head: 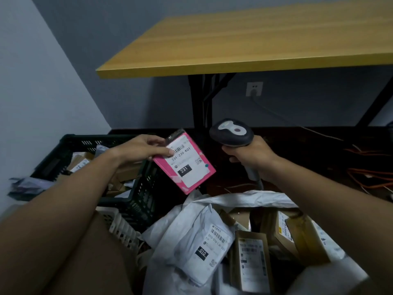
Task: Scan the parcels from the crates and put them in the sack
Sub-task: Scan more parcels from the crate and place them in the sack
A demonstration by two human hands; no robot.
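The left hand [143,150] pinches a pink parcel [184,163] by its corner, above the dark crate's [136,194] near edge; the right hand [248,155] grips the scanner [231,133]. The crate holds cardboard parcels. Below, the open white sack [251,199] holds a white mailer [202,245] and brown boxes [253,260].

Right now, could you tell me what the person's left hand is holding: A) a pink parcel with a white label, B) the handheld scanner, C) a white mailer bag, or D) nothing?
A: the left hand pinches the pink parcel by its upper corner, label facing up, while the right hand grips the scanner.
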